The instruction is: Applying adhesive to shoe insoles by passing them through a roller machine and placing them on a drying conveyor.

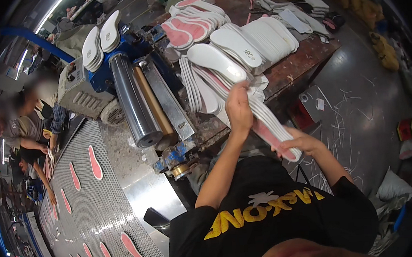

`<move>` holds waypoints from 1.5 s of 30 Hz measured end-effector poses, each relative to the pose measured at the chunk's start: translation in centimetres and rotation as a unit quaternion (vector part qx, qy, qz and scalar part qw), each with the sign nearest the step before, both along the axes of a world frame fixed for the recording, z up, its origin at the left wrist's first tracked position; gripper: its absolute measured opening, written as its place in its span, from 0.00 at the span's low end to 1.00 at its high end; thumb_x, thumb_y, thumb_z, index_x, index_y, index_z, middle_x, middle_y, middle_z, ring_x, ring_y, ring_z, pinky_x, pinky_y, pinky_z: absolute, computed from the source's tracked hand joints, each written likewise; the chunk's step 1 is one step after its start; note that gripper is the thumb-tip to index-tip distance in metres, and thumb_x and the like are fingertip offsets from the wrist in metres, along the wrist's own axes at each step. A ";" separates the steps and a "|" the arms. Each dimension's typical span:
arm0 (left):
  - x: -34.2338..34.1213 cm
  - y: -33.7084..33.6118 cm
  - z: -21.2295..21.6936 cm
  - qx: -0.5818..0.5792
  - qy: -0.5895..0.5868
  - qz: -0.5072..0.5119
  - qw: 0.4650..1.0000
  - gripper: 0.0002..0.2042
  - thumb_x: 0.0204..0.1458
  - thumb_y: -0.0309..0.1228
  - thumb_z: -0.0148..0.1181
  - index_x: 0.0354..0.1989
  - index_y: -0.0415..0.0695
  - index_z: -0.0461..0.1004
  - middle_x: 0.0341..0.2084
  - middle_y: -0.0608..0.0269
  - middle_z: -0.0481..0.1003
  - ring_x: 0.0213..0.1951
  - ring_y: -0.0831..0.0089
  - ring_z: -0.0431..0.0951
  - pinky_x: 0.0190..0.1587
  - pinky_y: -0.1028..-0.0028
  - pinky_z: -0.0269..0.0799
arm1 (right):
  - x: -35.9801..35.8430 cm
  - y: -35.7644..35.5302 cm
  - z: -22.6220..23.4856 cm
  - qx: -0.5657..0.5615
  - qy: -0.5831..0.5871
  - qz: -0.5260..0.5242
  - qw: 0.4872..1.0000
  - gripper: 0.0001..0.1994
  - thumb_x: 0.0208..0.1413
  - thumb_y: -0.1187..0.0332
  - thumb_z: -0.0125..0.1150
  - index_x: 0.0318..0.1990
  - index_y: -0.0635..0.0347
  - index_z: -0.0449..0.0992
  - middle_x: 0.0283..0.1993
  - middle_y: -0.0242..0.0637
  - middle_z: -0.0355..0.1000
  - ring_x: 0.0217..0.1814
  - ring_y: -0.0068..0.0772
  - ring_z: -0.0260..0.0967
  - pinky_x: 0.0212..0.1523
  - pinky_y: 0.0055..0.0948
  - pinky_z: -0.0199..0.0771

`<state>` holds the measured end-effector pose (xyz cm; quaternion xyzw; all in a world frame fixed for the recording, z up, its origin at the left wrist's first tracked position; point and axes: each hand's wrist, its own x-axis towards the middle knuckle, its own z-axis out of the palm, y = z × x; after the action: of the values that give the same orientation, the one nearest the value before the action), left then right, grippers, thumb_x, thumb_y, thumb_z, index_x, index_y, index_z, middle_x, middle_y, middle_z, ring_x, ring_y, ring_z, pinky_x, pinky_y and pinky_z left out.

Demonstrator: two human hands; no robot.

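Between my two hands a stack of insoles (pixel 271 118) is held on a slant, white edges upward and a pink face along its lower side. My left hand (pixel 240 110) is closed round its upper end, close to the piles on the table. Around the other end my right hand (pixel 299 143) is closed, with the tip poking out past the fingers. Just beyond my left hand lies a white insole (pixel 215 61) on top of a pile. More white insoles (pixel 271 39) stand packed in a row, and pink-faced insoles (pixel 187 29) lie behind.
A roller machine (pixel 132 103) stands to the left, two insole piles (pixel 92 48) on its top. Beside it, a mesh conveyor (pixel 90 207) carries pink insoles spaced apart. A co-worker (pixel 29 127) reaches over its far side. White strips litter the floor (pixel 343 131) at right.
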<state>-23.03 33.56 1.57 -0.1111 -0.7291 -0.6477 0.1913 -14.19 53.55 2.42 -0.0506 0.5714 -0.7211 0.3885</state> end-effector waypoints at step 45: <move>6.0 -33.8 15.8 -0.488 -0.032 0.018 0.872 0.37 0.31 0.40 0.74 0.53 0.42 0.65 0.53 0.54 0.66 0.53 0.55 0.66 0.56 0.64 0.61 | -20.3 -23.5 18.9 0.133 0.707 -0.091 0.689 0.12 0.49 0.60 0.60 0.30 0.61 0.74 0.24 0.40 0.73 0.27 0.38 0.72 0.31 0.31 0.70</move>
<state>-17.01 -0.23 17.35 -0.1567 -0.9599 -0.2093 0.1008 -34.48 30.02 21.32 -0.4409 0.7690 -0.4198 -0.1948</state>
